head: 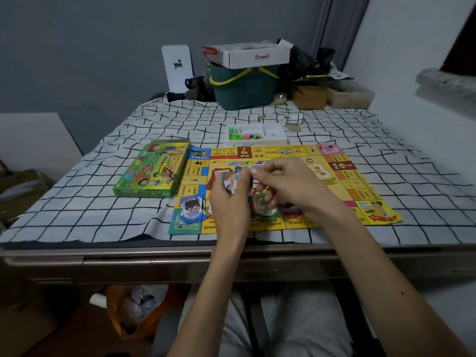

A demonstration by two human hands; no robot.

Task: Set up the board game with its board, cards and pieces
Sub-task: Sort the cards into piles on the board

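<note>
Two hands on one handful of cards, just above the single game board point(334, 181).

The left hand point(226, 199) is curled round a small stack of cards point(231, 181), and the right hand point(291, 184) pinches the stack's top edge between thumb and forefinger. The board lies flat on a black-and-white checked cloth point(103, 202) covering the table, in a dim, grey-walled room. On the board I count one blue card pile point(192, 208) at the near left corner and one yellow pile point(320, 173) to the right; the hands hide other cards beneath them. One green game box point(152, 171) lies just left of the board, and one white tray point(273, 140) of coloured pieces sits at its far edge. Behind stands a green bin point(242, 86) carrying a white carton point(257, 57).
</note>
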